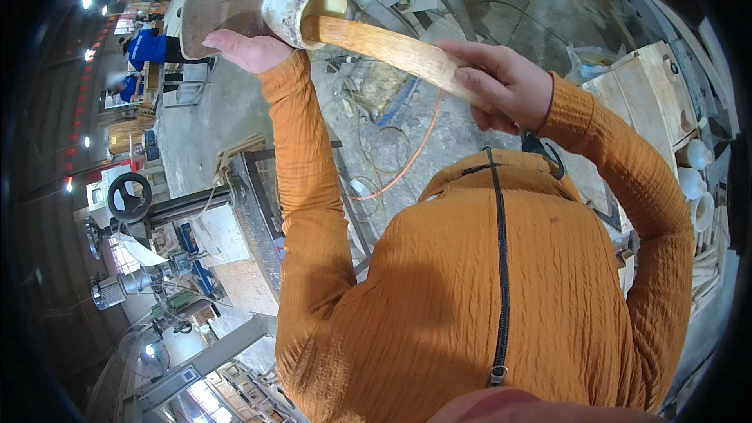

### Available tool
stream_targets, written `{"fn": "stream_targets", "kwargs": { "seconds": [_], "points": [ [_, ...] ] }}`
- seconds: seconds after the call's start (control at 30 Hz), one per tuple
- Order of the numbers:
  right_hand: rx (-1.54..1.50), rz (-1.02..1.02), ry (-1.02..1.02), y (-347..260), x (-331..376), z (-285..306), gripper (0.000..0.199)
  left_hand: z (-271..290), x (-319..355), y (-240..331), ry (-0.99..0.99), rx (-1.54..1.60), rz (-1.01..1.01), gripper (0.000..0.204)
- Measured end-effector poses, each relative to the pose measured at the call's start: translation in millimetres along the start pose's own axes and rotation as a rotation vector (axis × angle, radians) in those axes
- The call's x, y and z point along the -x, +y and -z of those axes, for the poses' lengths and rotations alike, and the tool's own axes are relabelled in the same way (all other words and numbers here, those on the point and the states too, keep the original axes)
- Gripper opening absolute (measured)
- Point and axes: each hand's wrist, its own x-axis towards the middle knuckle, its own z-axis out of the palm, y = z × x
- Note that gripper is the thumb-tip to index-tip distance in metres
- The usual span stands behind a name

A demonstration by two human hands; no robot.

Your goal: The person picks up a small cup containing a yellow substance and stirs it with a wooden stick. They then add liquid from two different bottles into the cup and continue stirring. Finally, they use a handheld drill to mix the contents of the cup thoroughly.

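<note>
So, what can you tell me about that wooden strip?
The wooden strip is long, narrow and golden-brown, with visible grain and a seemingly gentle curve. It lies aslant in midair, its right end held in the right-hand grip, which partly hides it. Its left end reaches into the mouth of a whitish cylinder; contact inside is unclear.

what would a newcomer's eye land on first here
Probably the ribbed orange jacket, which fills the lower middle. Above it, the right hand grips a pale wooden strip running to the open mouth of a stained whitish cylinder at upper left, held in the left hand.
</note>
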Motion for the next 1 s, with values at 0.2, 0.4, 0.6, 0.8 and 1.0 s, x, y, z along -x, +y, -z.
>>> {"fn": "stream_targets", "kwargs": {
  "seconds": [0.2, 0.4, 0.6, 0.8, 1.0],
  "points": [
    [-0.48, -0.066, -0.16, -3.0, 10.5, -8.5, 0.046, -5.6, -11.4, 0.1, -0.011, 0.242, 0.023, 0.086],
    [-0.876, -0.202, -0.138, -20.4, 15.3, -22.1, 0.046, -36.6, -2.5, -8.3, 0.199, 0.215, -0.024, 0.079],
    [-1.408, -0.147, -0.432, 24.3, 2.0, -18.1, 0.04, -52.6, 12.3, -41.5, 0.362, 0.28, -0.056, 0.076],
    [-0.915, -0.057, -0.177, 34.3, 10.4, 37.8, 0.049, 38.3, 23.8, -69.7, 0.141, 0.376, 0.8, 0.071],
    [-0.053, -0.059, -0.021, -2.9, 3.9, 75.0, 0.033, 81.9, 13.7, -75.6, 0.04, -0.086, 1.249, 0.069]
  ]
}}
